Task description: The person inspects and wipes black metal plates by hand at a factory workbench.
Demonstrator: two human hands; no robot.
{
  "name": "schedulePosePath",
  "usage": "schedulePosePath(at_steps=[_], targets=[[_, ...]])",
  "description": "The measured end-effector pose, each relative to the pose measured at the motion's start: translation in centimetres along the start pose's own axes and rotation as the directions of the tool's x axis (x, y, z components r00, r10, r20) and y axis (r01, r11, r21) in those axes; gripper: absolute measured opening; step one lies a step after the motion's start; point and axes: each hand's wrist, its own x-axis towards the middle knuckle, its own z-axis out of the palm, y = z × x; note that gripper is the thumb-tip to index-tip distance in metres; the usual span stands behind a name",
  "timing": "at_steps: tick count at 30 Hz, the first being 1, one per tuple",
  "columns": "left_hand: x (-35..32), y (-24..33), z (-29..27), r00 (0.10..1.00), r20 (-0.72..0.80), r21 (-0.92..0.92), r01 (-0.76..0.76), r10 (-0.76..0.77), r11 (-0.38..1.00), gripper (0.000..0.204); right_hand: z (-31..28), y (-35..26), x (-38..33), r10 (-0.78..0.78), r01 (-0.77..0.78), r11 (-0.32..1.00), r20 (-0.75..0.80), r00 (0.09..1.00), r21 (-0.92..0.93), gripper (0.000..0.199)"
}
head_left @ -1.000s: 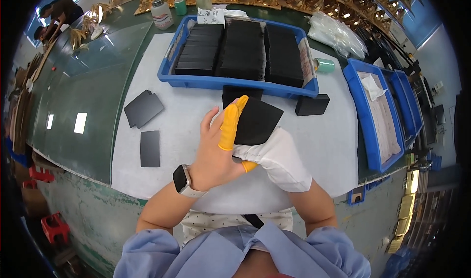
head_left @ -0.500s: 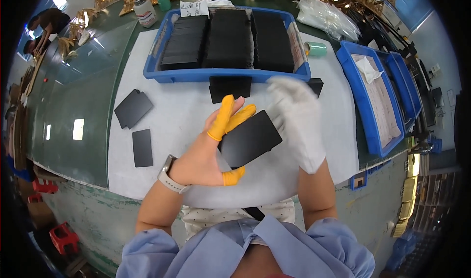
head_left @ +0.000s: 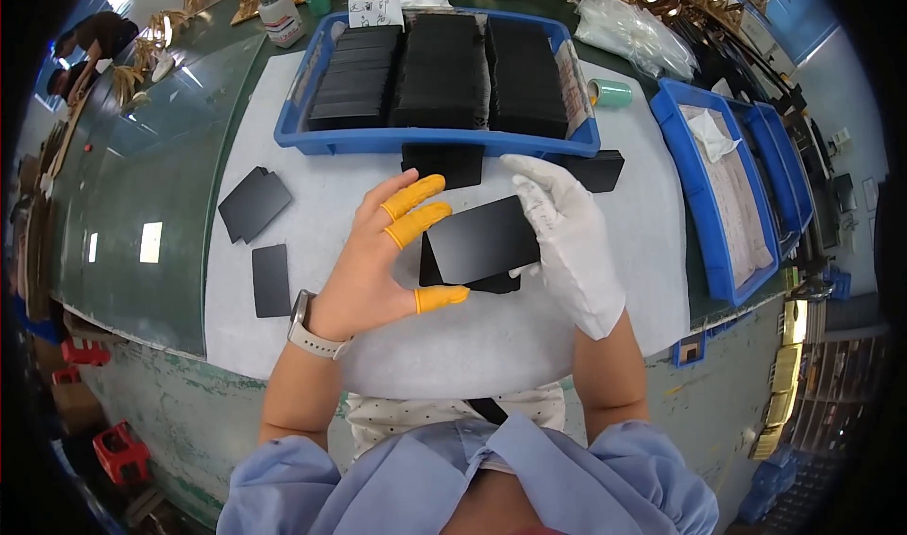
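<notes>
My right hand, in a white glove, is closed on the right edge of a thin black rectangular plate. Below that plate, other black plates peek out, lying on the white cloth. My left hand has yellow finger cots on the thumb and two fingers. Its fingers are spread just left of the held plate, apart from it. Beyond the hands stands a blue tray packed with three rows of upright black plates. Two small stacks, a middle one and a right one, sit by its front edge.
Loose black plates and a single plate lie on the white cloth at left. More blue trays stand at right. A green roll, a jar and a plastic bag are farther back. Another person bends over far left.
My left hand has let go of a black plate and moved left, its fingers spread. The right hand, blurred by motion earlier, now grips the plate's right edge.
</notes>
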Motion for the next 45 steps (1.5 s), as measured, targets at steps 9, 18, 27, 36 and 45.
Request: schedulePosePath(at_steps=[9, 18, 27, 36, 45], targets=[[0.6, 0.1, -0.4, 0.999, -0.02, -0.107, 0.032, -0.035, 0.994, 0.074, -1.4, -1.3, 0.5, -0.082, 0.14, 0.979, -0.348, 0.934, 0.148, 0.029], [-0.5, -1.0, -1.4, 0.986, -0.163, -0.066, 0.031, -0.041, 0.997, 0.085, -0.3, -2.6, 1.1, 0.139, -0.136, 0.985, 0.02, 0.99, -0.106, 0.022], [-0.5, 0.7, -1.3, 0.99, -0.101, 0.012, -0.092, 0.093, 0.996, 0.064, 1.6, 4.8, 6.1, 0.054, -0.056, 0.998, -0.035, 0.998, -0.038, 0.012], [-1.3, 0.8, -2.0, 0.981, 0.189, 0.12, 0.022, -0.045, 0.993, 0.073, 3.9, 5.5, 8.3, -0.085, 0.02, 0.954, -0.205, 0.975, -0.299, 0.022], [-1.2, 0.9, -1.7, 0.987, 0.136, 0.08, 0.072, -0.082, 0.994, 0.073, 2.8, 4.8, 7.1, -0.149, 0.069, 0.962, -0.3, 0.942, -0.263, 0.028]])
